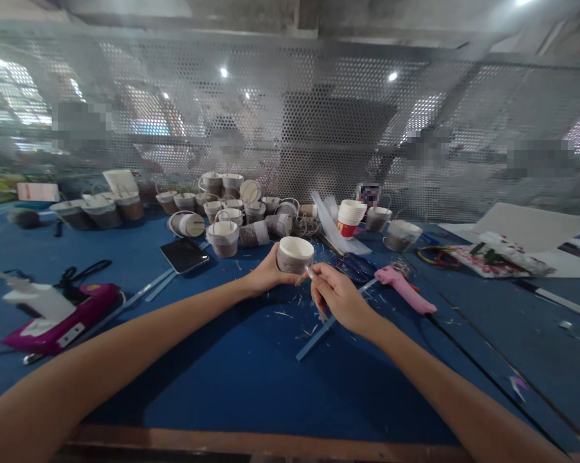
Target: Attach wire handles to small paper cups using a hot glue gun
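Note:
My left hand (267, 271) is wrapped around a paper cup (294, 256) with a grey-brown covering and a white inside, its mouth tilted slightly toward me. Close to the cup's right side, my right hand (339, 292) is closed in a pinch; a small pale tip shows at its fingers, too small to name. Below that hand a translucent glue stick (314, 339) lies on the blue table. A pink glue gun (406, 290) rests to the right, with dark-handled scissors (355, 265) just behind my right hand.
Several covered cups with thin handles (222, 239) crowd the back of the table. A stack of paper cups (352, 218) stands right of them. At left are a black phone (184, 255) and a purple power strip (85, 315). Perforated metal mesh (338, 128) rises behind.

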`<state>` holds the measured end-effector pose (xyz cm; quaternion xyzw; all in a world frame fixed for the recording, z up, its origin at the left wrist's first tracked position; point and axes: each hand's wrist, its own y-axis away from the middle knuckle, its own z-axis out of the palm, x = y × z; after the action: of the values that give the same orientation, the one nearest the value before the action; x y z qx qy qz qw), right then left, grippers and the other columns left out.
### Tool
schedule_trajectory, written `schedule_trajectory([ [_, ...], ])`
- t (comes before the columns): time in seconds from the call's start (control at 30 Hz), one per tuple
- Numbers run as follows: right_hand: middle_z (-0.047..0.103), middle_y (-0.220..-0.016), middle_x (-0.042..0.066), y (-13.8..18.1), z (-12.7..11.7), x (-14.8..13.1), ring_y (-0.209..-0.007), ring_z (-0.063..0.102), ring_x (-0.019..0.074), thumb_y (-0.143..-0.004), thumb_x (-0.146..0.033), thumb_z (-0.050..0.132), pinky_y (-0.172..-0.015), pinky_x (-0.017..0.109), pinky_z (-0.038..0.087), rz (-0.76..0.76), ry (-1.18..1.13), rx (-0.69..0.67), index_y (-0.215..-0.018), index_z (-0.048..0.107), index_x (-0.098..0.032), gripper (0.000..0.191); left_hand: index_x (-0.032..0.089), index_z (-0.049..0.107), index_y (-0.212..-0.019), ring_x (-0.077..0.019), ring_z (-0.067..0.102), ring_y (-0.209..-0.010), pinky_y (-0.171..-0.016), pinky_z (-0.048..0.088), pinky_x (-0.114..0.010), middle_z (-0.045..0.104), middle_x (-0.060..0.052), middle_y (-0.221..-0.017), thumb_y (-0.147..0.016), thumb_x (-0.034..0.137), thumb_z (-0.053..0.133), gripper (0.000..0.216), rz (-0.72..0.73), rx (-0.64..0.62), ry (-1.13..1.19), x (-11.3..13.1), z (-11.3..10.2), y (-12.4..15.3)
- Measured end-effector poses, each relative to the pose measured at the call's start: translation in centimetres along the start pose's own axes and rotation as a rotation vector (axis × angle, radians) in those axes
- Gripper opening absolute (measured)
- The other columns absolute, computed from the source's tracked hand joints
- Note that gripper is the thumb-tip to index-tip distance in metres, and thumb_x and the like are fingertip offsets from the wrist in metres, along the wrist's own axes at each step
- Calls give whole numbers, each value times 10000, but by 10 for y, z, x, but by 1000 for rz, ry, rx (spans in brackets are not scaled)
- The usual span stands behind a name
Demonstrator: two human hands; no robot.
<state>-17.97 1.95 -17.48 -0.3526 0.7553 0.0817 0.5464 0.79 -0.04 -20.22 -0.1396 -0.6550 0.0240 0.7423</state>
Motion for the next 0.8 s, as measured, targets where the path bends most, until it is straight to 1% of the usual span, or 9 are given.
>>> schedule_trajectory([
  [0.1, 457, -525, -77, 0, 0, 1, -413, 457, 84, -943, -414, 389, -443, 216, 391, 2, -6, -2, -948, 512, -180, 264, 191, 417, -1163, -207, 562, -994, -888, 439, -368, 581, -67, -1067, -497, 189, 838, 787, -9, 9, -32, -2, -3, 1],
  [0.17, 452, -522, -78, 0, 1, 1, -409, 455, 86, -942, -419, 387, -435, 216, 388, 0, -16, -1, -943, 510, -182, 267, 183, 436, -1172, -211, 560, -1006, -907, 427, -370, 587, -73, -1081, -505, 173, 822, 770, -26, 7, -40, -2, -5, 1],
  [0.33, 452, -521, -74, 1, 1, -1, -415, 444, 81, -939, -410, 390, -427, 205, 371, 1, -16, 2, -935, 516, -179, 264, 133, 541, -1097, -205, 590, -920, -892, 429, -369, 641, -69, -988, -495, 161, 796, 654, -74, -80, -23, -1, -6, 0],
  [0.47, 459, -524, -74, 2, 2, -2, -415, 449, 78, -945, -400, 385, -435, 204, 383, -11, -14, -9, -950, 517, -181, 255, 122, 577, -1046, -197, 602, -879, -877, 443, -362, 662, -66, -939, -452, 166, 831, 648, -47, -3, -48, -1, -5, -1],
  [0.5, 459, -525, -75, 2, 2, -1, -412, 451, 79, -945, -402, 384, -433, 204, 386, -14, -18, -10, -954, 516, -183, 256, 122, 584, -1037, -196, 606, -869, -866, 450, -359, 667, -66, -934, -454, 173, 836, 636, -36, -4, -43, 0, -4, -1],
  [0.63, 462, -526, -75, 1, 3, 2, -411, 456, 80, -946, -411, 385, -432, 208, 398, -19, -25, -11, -966, 515, -185, 262, 128, 613, -977, -181, 616, -813, -822, 470, -342, 678, -58, -886, -507, 218, 833, 527, 0, -96, -25, 2, 1, -1],
  [0.7, 466, -528, -73, 1, 2, 2, -420, 461, 81, -945, -414, 388, -437, 209, 400, -19, -11, -3, -961, 519, -183, 266, 134, 604, -962, -172, 614, -798, -808, 474, -335, 674, -48, -870, -504, 221, 837, 522, 15, -86, -17, 3, 3, -1],
  [0.8, 464, -526, -74, 2, 2, 1, -418, 460, 80, -942, -428, 393, -442, 211, 402, -23, -8, 1, -956, 521, -180, 279, 145, 570, -973, -165, 609, -800, -803, 480, -331, 658, -34, -873, -438, 188, 858, 609, 24, -51, 16, 2, 3, -2],
])
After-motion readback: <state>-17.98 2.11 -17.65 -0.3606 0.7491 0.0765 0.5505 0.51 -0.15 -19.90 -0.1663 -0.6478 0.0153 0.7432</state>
